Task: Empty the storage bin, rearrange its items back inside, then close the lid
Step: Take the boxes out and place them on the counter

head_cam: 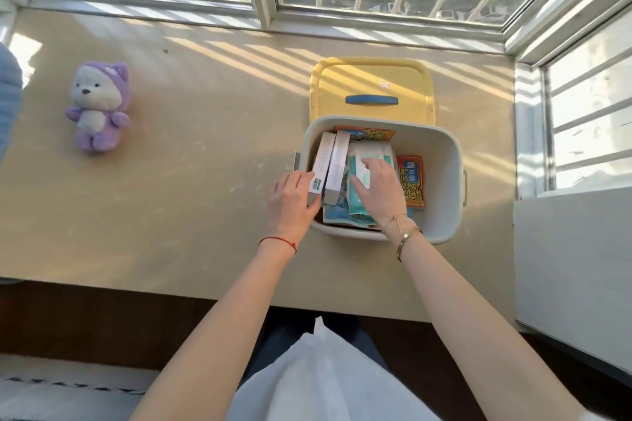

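Observation:
A pale grey storage bin (444, 154) stands on the beige ledge, right of centre. Its yellow lid (372, 79) with a blue handle lies flat behind it. Inside stand two white boxes (330, 161) at the left, teal and white pouches (362, 154) in the middle and orange packets (412, 181) at the right and back. My left hand (292, 202) grips the near end of the left white box at the bin's left rim. My right hand (379, 188) is inside the bin, fingers pinching a teal and white pouch.
A purple plush bear (97, 106) sits on the ledge (205, 147) far to the left. Barred windows run along the back and right. A white wall block (574, 267) stands at the right. White cloth (325, 379) lies on my lap below the ledge's front edge.

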